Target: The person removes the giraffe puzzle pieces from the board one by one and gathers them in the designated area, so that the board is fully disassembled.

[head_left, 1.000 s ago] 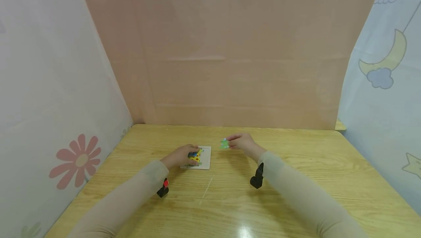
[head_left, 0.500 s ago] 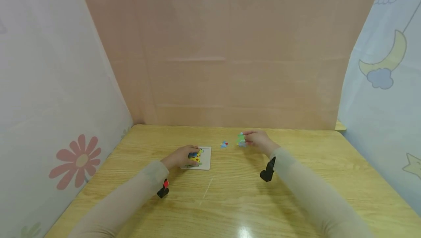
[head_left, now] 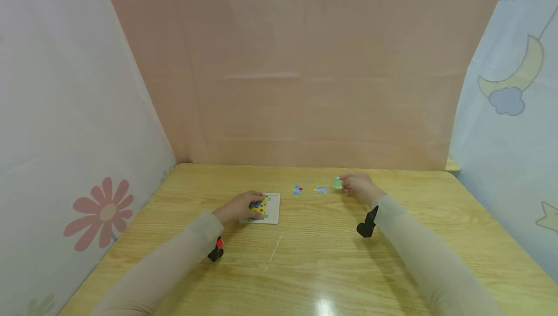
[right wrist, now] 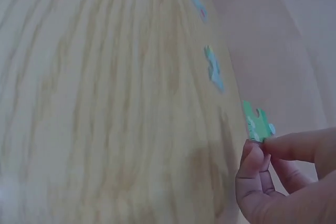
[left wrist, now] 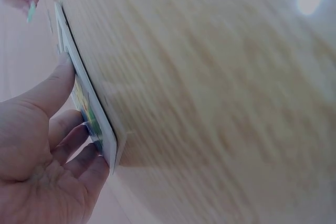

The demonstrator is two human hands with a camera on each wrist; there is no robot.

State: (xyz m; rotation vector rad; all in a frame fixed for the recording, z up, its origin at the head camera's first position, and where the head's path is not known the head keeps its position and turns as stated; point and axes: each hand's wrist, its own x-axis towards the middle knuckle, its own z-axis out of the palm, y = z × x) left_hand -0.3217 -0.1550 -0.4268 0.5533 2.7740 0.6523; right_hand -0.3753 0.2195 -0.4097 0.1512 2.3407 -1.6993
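Note:
My left hand point(head_left: 240, 208) rests on a small white-bordered jigsaw board point(head_left: 273, 209) with a yellow giraffe picture. In the left wrist view, its thumb and fingertips point(left wrist: 89, 158) touch the board, spread along it; the palm side hides part of the picture. Farther right, my right hand point(head_left: 359, 186) pinches a green puzzle piece point(right wrist: 254, 124) between thumb and fingers, close over the table near its back edge. Two blue puzzle pieces lie apart in a row between the board and that hand: one with a red spot point(head_left: 298, 190), the other with a yellow tip point(head_left: 321, 190).
The wooden table point(head_left: 305, 253) reaches back to a plain tan curtain point(head_left: 305, 88). Printed cloth walls stand at both sides, with a flower point(head_left: 106, 212) on the left and a moon point(head_left: 516, 71) on the right. Each wrist wears a black camera mount point(head_left: 368, 223).
My right hand has moved right along the back of the table with the green piece, leaving the two blue pieces behind on the tabletop. The left hand and board have stayed put.

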